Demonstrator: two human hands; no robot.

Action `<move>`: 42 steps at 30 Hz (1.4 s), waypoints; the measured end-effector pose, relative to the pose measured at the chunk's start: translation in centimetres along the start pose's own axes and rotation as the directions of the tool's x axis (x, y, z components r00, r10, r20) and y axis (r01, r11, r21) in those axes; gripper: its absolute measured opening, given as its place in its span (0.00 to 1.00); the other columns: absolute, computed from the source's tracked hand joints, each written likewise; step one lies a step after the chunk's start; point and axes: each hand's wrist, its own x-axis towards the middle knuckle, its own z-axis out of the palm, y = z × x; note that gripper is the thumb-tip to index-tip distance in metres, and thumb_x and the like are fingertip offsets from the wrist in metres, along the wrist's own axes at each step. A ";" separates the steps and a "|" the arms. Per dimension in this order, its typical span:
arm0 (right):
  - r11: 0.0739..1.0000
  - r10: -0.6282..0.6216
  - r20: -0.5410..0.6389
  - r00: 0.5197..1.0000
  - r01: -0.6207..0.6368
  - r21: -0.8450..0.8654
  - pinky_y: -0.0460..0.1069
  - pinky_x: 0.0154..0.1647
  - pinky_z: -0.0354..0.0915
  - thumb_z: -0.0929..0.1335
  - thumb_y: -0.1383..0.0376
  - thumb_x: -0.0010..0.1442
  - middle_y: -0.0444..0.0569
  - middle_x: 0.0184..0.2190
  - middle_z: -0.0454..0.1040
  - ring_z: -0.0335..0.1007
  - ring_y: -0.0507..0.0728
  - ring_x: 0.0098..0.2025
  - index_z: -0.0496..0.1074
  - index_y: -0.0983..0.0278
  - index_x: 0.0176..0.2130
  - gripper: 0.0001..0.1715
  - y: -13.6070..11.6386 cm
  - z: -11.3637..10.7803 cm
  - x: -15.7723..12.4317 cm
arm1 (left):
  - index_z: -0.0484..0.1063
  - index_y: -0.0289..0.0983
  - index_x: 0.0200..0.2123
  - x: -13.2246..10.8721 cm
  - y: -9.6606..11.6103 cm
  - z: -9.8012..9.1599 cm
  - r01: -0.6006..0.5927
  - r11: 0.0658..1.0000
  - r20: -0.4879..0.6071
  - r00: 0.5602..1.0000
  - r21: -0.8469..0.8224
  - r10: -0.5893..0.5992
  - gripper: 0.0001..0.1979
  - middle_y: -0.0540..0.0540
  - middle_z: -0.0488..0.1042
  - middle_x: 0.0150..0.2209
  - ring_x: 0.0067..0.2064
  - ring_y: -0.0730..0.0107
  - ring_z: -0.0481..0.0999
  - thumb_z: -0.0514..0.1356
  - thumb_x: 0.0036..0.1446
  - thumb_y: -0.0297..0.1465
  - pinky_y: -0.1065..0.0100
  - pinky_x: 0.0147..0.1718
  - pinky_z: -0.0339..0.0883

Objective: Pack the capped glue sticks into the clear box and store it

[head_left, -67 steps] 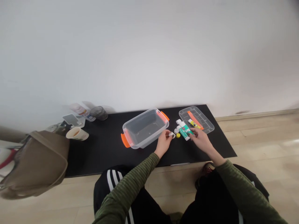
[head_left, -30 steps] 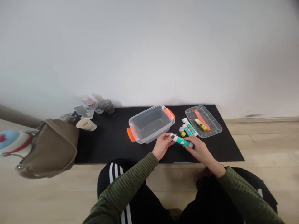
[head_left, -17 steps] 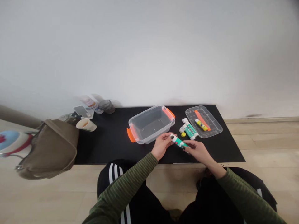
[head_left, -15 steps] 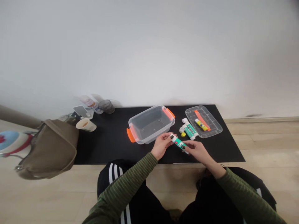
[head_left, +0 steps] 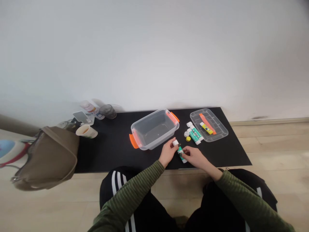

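Between my hands is a green and white glue stick, tilted, its white end up and to the left. My left hand grips it near that white end, thumb on top. My right hand pinches its green label lower down. Just beyond lie two more green glue sticks, side by side on the black table. White caps and a yellow cap rest by their left ends. A yellow glue stick lies on the clear lid, against an orange strip.
A clear plastic box with orange latches stands mid-table. To the left are a paper cup with brown liquid, a dark glass, a bottle, a white device and a brown bag. Behind the table rises a wall.
The glue stick has turned steeper and come slightly left in my hands. My right hand has shifted left along with it. The view has swung a little.
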 end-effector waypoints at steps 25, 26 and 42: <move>0.947 -0.122 -0.363 0.924 -0.001 -0.322 0.50 0.42 0.68 0.66 0.66 0.59 0.48 0.38 0.80 0.76 0.57 0.38 0.78 0.60 0.42 0.13 2.6 -6.2 3.3 | 0.62 0.33 0.62 0.5 -1.3 1.3 -0.656 0.204 0.555 0.735 0.726 0.390 0.27 0.33 0.54 0.68 0.71 0.50 0.47 0.55 0.59 0.24 0.44 0.66 0.52; 0.935 -0.121 -0.426 0.897 -0.040 -0.352 0.51 0.44 0.68 0.65 0.65 0.60 0.49 0.39 0.80 0.75 0.57 0.40 0.77 0.60 0.42 0.13 3.2 -7.6 3.5 | 0.62 0.34 0.61 0.8 -1.1 1.8 -0.680 0.160 0.586 0.709 0.715 0.393 0.26 0.34 0.56 0.67 0.70 0.51 0.49 0.54 0.59 0.25 0.45 0.66 0.52; 0.591 -0.038 -0.504 0.863 -0.387 -0.708 0.58 0.50 0.60 0.62 0.62 0.64 0.63 0.50 0.72 0.60 0.68 0.55 0.72 0.68 0.48 0.18 5.9 -10.6 4.6 | 0.71 0.36 0.46 3.6 -0.2 3.8 -0.646 -0.032 0.607 0.700 0.763 0.376 0.11 0.39 0.68 0.59 0.60 0.52 0.64 0.59 0.58 0.24 0.51 0.56 0.61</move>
